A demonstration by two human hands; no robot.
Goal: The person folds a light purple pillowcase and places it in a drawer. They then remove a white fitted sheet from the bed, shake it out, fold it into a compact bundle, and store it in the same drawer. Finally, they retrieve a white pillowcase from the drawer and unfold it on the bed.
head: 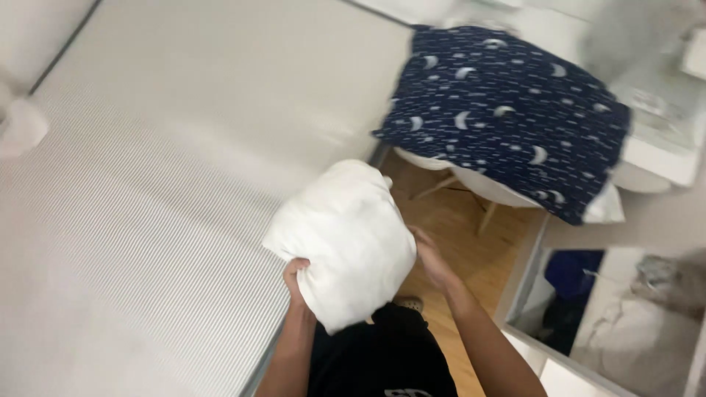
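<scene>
Head view: left hand clamped on white bundle at its 7 o'clock edge; right hand pressed flat against its 3 o'clock side, fingers spread, not closed round it. Bundle held mid-air over bed edge. Navy moon-print cloth at 1 o'clock, draped over chair. Wood floor below.

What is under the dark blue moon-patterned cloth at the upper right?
Under the dark blue cloth show a white chair seat edge and pale wooden legs on the wood floor. The rest of the chair is covered.
</scene>
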